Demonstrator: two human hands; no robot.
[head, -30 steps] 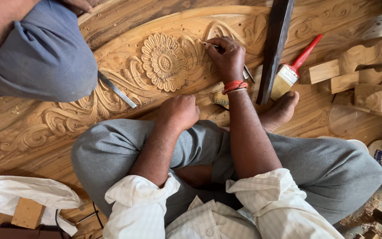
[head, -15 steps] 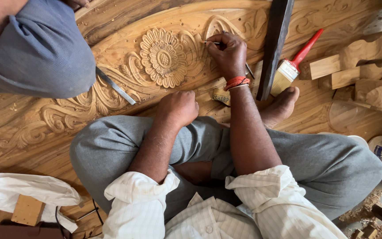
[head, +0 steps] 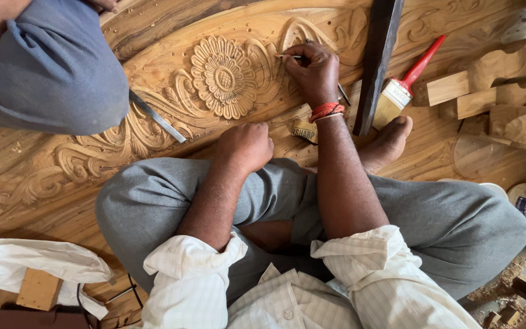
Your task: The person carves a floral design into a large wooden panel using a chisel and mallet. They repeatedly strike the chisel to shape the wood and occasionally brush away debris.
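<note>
I sit cross-legged on a large carved wooden panel with a round flower relief and scrolling leaves. My right hand is closed on a thin carving tool, its tip touching the carved leaf just right of the flower. A red thread band circles that wrist. My left hand is curled into a loose fist and rests on my grey-trousered knee, holding nothing that I can see.
Another person's grey-clad knee fills the upper left, a flat metal chisel beside it. A dark wooden bar, a red-handled brush and carved wood blocks lie to the right. White cloth lies lower left.
My right hand has shifted slightly on the carving beside the flower, and the view has drifted a little. The left hand stays on my knee.
</note>
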